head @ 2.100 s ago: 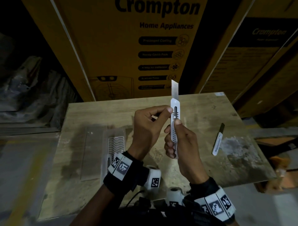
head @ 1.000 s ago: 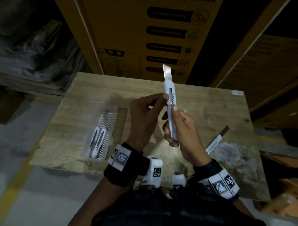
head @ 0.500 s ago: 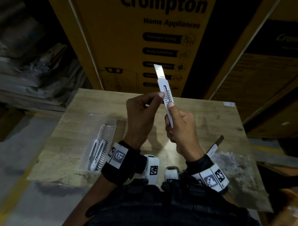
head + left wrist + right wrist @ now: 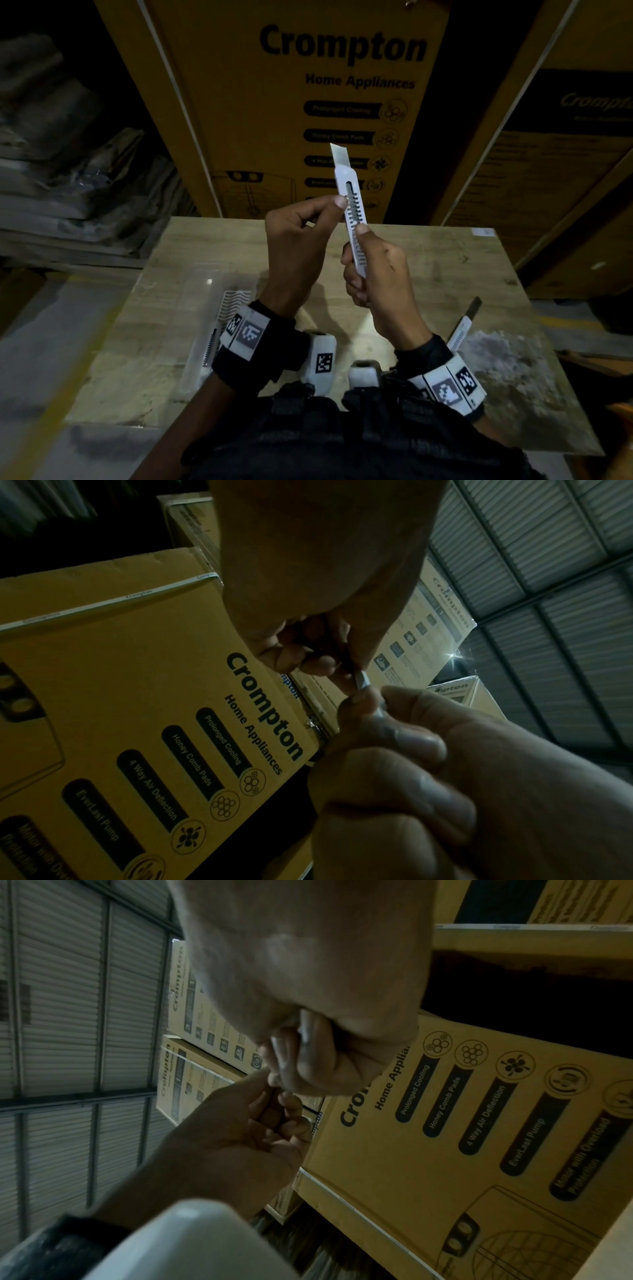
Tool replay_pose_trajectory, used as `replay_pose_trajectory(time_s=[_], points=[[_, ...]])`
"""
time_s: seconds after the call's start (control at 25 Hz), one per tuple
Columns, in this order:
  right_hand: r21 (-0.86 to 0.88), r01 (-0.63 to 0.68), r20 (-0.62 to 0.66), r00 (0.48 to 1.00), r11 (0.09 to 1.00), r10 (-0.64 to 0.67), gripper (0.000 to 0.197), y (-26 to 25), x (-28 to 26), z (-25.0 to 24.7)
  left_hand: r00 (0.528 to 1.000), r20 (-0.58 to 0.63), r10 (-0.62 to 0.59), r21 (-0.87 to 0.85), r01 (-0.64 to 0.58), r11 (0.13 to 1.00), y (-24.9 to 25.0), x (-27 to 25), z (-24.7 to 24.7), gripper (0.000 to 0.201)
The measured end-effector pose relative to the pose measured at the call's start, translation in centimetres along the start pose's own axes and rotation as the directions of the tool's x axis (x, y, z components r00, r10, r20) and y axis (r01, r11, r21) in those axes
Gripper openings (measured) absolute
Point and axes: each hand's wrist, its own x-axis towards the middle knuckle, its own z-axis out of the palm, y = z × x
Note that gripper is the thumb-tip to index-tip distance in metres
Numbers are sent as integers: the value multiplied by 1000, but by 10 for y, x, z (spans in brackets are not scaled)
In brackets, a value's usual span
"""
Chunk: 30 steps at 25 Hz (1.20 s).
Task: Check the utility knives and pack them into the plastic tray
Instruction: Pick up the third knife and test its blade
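Note:
A white utility knife (image 4: pixel 352 212) stands upright above the table, a short piece of its blade (image 4: pixel 339 155) out at the top. My right hand (image 4: pixel 371 270) grips its lower half, thumb on the slider track. My left hand (image 4: pixel 301 236) pinches its upper edge with thumb and forefinger. The clear plastic tray (image 4: pixel 205 308) lies on the table's left side with white knives (image 4: pixel 209 346) in it, partly hidden behind my left wrist. Another white knife (image 4: pixel 462 329), blade extended, lies on the table to the right. The wrist views show only the hands close up, with the knife (image 4: pixel 363 681) between the fingers.
The wooden table (image 4: pixel 428 267) has a stained patch (image 4: pixel 507 363) near its right front. Large yellow Crompton cartons (image 4: pixel 308 102) stand right behind it. Bundled material (image 4: pixel 68 164) is stacked at the left, and bare floor (image 4: pixel 44 359) runs beside the table.
The blade sticks out less than two seconds ago, and my right thumb sits lower on the slider track. Both hands hold the knife upright as before; the head view has shifted.

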Motion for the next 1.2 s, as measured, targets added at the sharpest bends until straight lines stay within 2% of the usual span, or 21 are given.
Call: replay_pose_trajectory(time_s=[0.16,0.6,0.72,0.84,0.96,1.08,1.2], points=[[-13,36,32,999,999,-36,47,-3,0,7,1000,13,21,-10,-21,1000,4,6,-5,12],[-28,179,-74,981,984,-180,42,-1,2,11,993,87,77,-68,-71,995,12,11,-1,13],[8,153,-62,986,988,-152,40,-3,2,10,991,89,96,-58,-91,994,12,14,0,14],[40,124,11,992,991,-124,37,-4,1,10,991,81,105,-67,-100,993,13,18,-2,14],[17,90,59,994,996,-91,43,-6,0,9,991,75,109,-78,-103,992,16,21,-4,14],[-7,58,40,998,998,-58,48,-8,-2,9,990,76,118,-84,-111,990,16,22,-5,12],[-5,92,-15,996,996,-92,46,-8,-2,9,991,77,111,-90,-104,990,14,20,-4,11]])
